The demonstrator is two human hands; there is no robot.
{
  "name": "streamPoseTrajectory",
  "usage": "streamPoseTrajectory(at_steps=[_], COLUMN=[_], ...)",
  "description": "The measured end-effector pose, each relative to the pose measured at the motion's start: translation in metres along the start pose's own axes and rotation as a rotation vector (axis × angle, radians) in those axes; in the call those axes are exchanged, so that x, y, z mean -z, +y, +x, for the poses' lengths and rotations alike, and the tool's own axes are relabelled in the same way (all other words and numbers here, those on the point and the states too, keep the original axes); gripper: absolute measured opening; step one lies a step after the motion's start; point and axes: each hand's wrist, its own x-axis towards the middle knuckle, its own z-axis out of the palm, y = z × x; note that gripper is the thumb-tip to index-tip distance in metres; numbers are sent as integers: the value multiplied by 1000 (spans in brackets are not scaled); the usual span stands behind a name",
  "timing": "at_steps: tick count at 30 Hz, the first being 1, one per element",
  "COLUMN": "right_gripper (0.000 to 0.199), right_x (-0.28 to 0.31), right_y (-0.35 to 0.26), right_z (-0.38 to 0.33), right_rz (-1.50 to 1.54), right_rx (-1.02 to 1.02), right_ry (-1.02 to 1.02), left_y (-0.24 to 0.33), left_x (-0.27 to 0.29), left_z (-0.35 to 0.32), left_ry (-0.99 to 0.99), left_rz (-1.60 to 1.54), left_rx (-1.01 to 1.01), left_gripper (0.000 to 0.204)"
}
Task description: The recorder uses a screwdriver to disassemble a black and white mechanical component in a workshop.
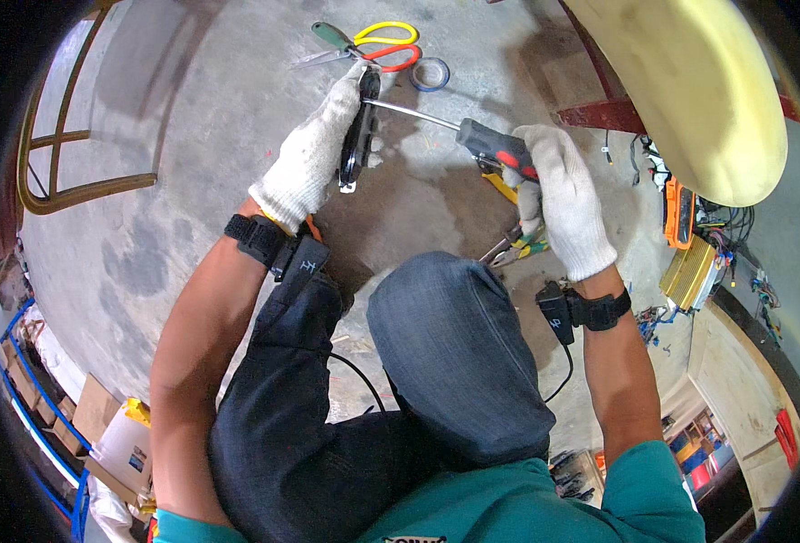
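My left hand (309, 163), in a white knit glove, grips a long, narrow black part (356, 136) and holds it roughly upright over the concrete floor. A screwdriver (490, 143) with a grey and red handle is held in my gloved right hand (564, 199). Its shaft points left, and the tip meets the upper end of the black part; the exact contact spot is too small to make out. Beyond my left hand lie scissors (400, 52) with one yellow and one red handle loop, a green-handled tool (331, 36) and a blue tape roll (430, 74). Pliers (517, 251) rest below my right hand.
A pale yellow rounded panel (689, 90) juts in at upper right. Beneath it are an orange meter-like device (678, 214), a gold finned metal box (687, 274) and loose wires. A brown curved frame (92, 185) stands at left, and a blue rack (42, 398) with boxes at lower left.
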Motion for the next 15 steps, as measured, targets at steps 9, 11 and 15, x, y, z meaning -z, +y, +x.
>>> streamPoseTrajectory(at_steps=[9,11,15], right_gripper=[43,42,41], right_x=[-2,-5,-6], right_y=[9,3,5], right_z=[4,3,4], right_rz=[-13,47,-44], right_rx=[192,126,119], right_ry=[137,109,118], left_y=[15,20,12], left_x=[-12,-16,-2], left_z=[-3,-7,1], left_ry=[3,30,-25], left_rz=[103,13,3], left_rx=[38,51,12], left_gripper=[62,57,62])
